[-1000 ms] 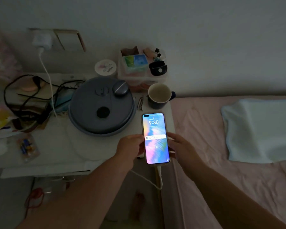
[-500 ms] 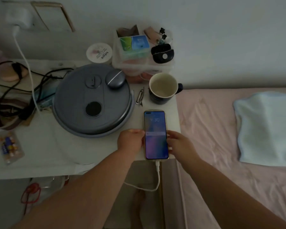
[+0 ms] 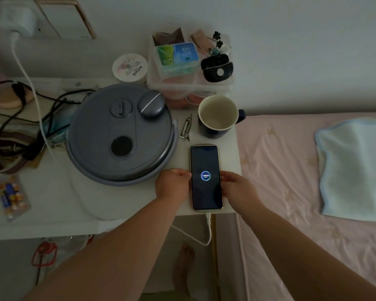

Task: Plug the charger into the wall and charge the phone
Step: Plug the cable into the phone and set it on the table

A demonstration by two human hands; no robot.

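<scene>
The phone (image 3: 205, 170) lies flat on the white bedside table (image 3: 52, 198), near its right front corner. Its dark screen shows a round charging ring with a percentage. My left hand (image 3: 172, 186) grips the phone's left edge and my right hand (image 3: 237, 190) grips its right edge. A white cable (image 3: 208, 233) is plugged into the phone's bottom end and loops below the table edge. The white charger (image 3: 20, 20) sits in the wall socket at the top left, and its cable (image 3: 28, 83) hangs down onto the table.
A round grey appliance (image 3: 119, 135) fills the table's middle. A dark mug (image 3: 218, 116) and a hair clip (image 3: 186, 129) stand just behind the phone. A clear storage box (image 3: 189, 68), a round tin (image 3: 129, 67), black cords (image 3: 20, 118) and batteries (image 3: 11, 196) lie around. The pink bed (image 3: 302, 192) is on the right.
The phone came down from a raised hold onto the table. Its screen went from a bright lock screen to a dark charging display. Both hands stayed on its sides.
</scene>
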